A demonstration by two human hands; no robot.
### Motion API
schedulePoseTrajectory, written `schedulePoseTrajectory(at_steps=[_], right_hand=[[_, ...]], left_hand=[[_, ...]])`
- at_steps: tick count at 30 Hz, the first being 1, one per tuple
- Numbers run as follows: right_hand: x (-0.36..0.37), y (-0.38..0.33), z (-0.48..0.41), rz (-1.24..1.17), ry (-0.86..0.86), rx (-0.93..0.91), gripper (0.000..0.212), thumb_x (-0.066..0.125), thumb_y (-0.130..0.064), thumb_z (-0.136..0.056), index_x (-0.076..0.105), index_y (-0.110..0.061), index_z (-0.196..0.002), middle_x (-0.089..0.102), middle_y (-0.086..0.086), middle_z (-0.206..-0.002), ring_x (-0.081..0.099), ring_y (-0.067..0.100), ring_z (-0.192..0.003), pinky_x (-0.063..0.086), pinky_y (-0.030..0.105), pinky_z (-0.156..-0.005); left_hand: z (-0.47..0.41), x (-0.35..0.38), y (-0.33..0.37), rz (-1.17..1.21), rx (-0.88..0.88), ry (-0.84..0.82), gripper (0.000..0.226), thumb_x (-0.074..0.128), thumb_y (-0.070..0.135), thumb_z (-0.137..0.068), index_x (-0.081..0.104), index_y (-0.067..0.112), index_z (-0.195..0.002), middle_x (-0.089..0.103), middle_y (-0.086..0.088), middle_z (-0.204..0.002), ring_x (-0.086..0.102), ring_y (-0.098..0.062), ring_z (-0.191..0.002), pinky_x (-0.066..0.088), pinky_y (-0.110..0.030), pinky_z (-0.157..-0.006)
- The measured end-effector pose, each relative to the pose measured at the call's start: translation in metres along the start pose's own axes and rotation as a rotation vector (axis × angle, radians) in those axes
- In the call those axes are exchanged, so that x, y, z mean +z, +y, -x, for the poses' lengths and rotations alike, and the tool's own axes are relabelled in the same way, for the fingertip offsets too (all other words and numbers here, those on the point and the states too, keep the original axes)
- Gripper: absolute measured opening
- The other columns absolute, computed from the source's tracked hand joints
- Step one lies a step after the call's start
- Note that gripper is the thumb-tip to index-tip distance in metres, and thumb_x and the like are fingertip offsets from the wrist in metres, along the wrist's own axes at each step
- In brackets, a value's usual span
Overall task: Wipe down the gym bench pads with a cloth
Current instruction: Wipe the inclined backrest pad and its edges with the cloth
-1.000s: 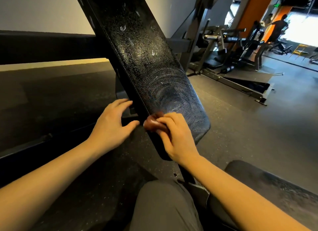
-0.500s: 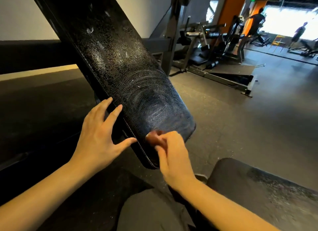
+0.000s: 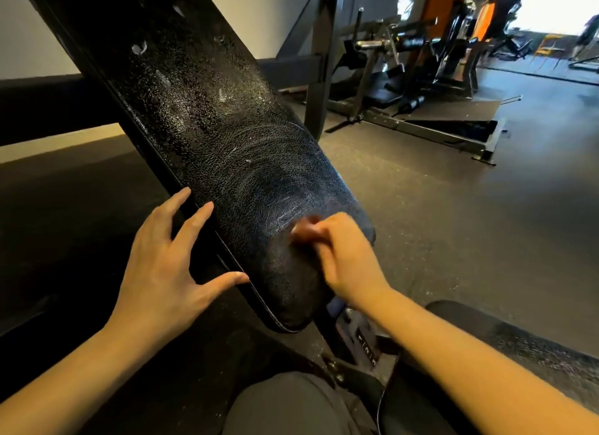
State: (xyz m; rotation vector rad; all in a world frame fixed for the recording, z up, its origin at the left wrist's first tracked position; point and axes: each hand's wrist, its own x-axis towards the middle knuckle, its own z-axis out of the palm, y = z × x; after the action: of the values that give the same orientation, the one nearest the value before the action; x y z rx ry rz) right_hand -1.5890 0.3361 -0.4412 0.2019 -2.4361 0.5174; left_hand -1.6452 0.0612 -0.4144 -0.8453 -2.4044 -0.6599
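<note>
Head view. Long black grained-leather backrest pad (image 3: pixel 227 162) runs tilted from the top left down to the lower centre, its rounded lower end nearest the camera. Pale swirl streaks and scattered specks on its surface, densest over the lower half.

Left hand (image 3: pixel 162 266) is at the pad's left edge near the lower end: fingers straight and spread apart, gripping nothing. Its thumb tip touches the edge seam and two fingertips reach the same edge higher up. The palm is off the pad, over the dark floor side.

Right hand (image 3: pixel 343 256) is on the pad face near its lower right edge, fingers curled together and clamped on a small reddish-brown cloth (image 3: pixel 303 228). The cloth is bunched, sticks out left of the knuckles and is pressed to the pad. Hand and cloth are blurred, so the cloth's fabric cannot be made out.

Below the pad's lower end sits a black metal adjustment bracket (image 3: pixel 366 344) with white numerals. Black speckled seat pad (image 3: pixel 534 347) is at the lower right, behind the right forearm. A knee in grey trousers (image 3: pixel 291 405) is at the bottom centre.

Dark rubber gym floor (image 3: pixel 421 207) spreads to the right. Black steel weight machines (image 3: pixel 405 78) stand at the upper right, well apart from the bench. An orange pillar (image 3: pixel 450 0) and a person in dark clothes (image 3: pixel 499 10) are in the far top right by a bright opening.
</note>
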Motion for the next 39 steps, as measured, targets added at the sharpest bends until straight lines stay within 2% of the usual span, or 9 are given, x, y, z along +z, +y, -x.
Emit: schedulePoseTrajectory(at_steps=[4,11,16,18,23,28,30,35,39], right_hand=[[-0.009,0.064,-0.038,0.032,0.247,0.768,0.016,0.054,-0.021,-0.1,0.057,-0.009,-0.109,0.057,0.014,-0.116,0.056,0.038,-0.11,0.044,0.045,-0.09],[0.009,-0.052,-0.007,-0.078,-0.092,-0.297,0.024,0.055,-0.009,-0.088,0.06,-0.004,-0.11,0.059,0.017,-0.102,0.052,0.03,-0.095,0.045,0.037,-0.088],[-0.009,0.036,-0.082,0.047,0.194,0.525,0.017,0.054,-0.017,-0.099,0.061,-0.007,-0.111,0.057,0.015,-0.113,0.057,0.037,-0.107,0.043,0.042,-0.09],[0.003,-0.012,-0.079,-0.025,0.193,0.47,0.017,0.055,-0.019,-0.098,0.06,-0.009,-0.11,0.058,0.013,-0.111,0.057,0.034,-0.104,0.045,0.042,-0.09],[0.015,-0.06,-0.043,-0.081,-0.059,-0.328,0.025,0.06,-0.006,-0.088,0.061,-0.007,-0.114,0.059,0.015,-0.102,0.055,0.031,-0.094,0.046,0.036,-0.087],[-0.005,0.044,-0.12,0.068,0.222,0.528,0.021,0.055,-0.018,-0.1,0.062,-0.007,-0.115,0.058,0.017,-0.114,0.057,0.038,-0.108,0.042,0.041,-0.09],[0.007,0.004,-0.122,0.046,0.219,0.508,0.021,0.055,-0.019,-0.098,0.063,-0.009,-0.114,0.058,0.016,-0.113,0.057,0.037,-0.108,0.042,0.042,-0.092],[0.023,-0.084,-0.087,-0.075,-0.052,-0.322,0.026,0.054,-0.017,-0.095,0.065,-0.003,-0.115,0.057,0.014,-0.102,0.057,0.031,-0.091,0.048,0.037,-0.082],[0.005,-0.002,-0.155,0.05,0.162,0.245,0.024,0.053,-0.019,-0.099,0.064,-0.007,-0.116,0.058,0.018,-0.111,0.059,0.038,-0.105,0.044,0.041,-0.091]], left_hand=[[0.0,0.0,0.0,0.025,0.017,0.015,0.106,0.062,0.078,-0.066,0.052,0.01,-0.146,0.032,-0.013,-0.16,0.035,-0.036,-0.146,0.033,-0.059,-0.117],[0.001,0.002,-0.001,0.052,0.008,0.028,0.104,0.062,0.075,-0.068,0.049,0.01,-0.148,0.032,-0.011,-0.16,0.034,-0.032,-0.147,0.033,-0.054,-0.117],[0.001,-0.001,0.002,0.043,-0.014,0.008,0.112,0.069,0.081,-0.068,0.043,0.012,-0.152,0.03,-0.007,-0.162,0.031,-0.028,-0.149,0.03,-0.05,-0.118],[0.0,-0.003,0.003,0.043,-0.031,0.005,0.116,0.073,0.076,-0.063,0.041,0.013,-0.154,0.029,-0.006,-0.162,0.029,-0.027,-0.149,0.031,-0.052,-0.119],[-0.002,-0.002,-0.003,0.052,-0.07,0.02,0.13,0.071,0.085,-0.059,0.032,0.011,-0.158,0.019,-0.008,-0.166,0.023,-0.03,-0.152,0.027,-0.051,-0.12],[-0.008,-0.009,-0.005,0.013,-0.051,-0.028,0.129,0.067,0.087,-0.061,0.03,0.012,-0.159,0.021,-0.006,-0.166,0.025,-0.032,-0.152,0.031,-0.061,-0.119],[-0.013,-0.013,-0.011,-0.006,-0.045,-0.008,0.125,0.059,0.089,-0.064,0.033,0.011,-0.158,0.024,-0.006,-0.165,0.028,-0.031,-0.151,0.033,-0.061,-0.118],[-0.026,-0.015,-0.023,-0.015,-0.039,0.01,0.13,0.058,0.091,-0.06,0.034,0.007,-0.157,0.024,-0.01,-0.166,0.028,-0.031,-0.151,0.032,-0.059,-0.119],[-0.025,-0.016,-0.02,-0.024,-0.052,-0.01,0.131,0.053,0.093,-0.06,0.032,0.009,-0.158,0.022,-0.009,-0.167,0.023,-0.03,-0.153,0.029,-0.06,-0.12]])
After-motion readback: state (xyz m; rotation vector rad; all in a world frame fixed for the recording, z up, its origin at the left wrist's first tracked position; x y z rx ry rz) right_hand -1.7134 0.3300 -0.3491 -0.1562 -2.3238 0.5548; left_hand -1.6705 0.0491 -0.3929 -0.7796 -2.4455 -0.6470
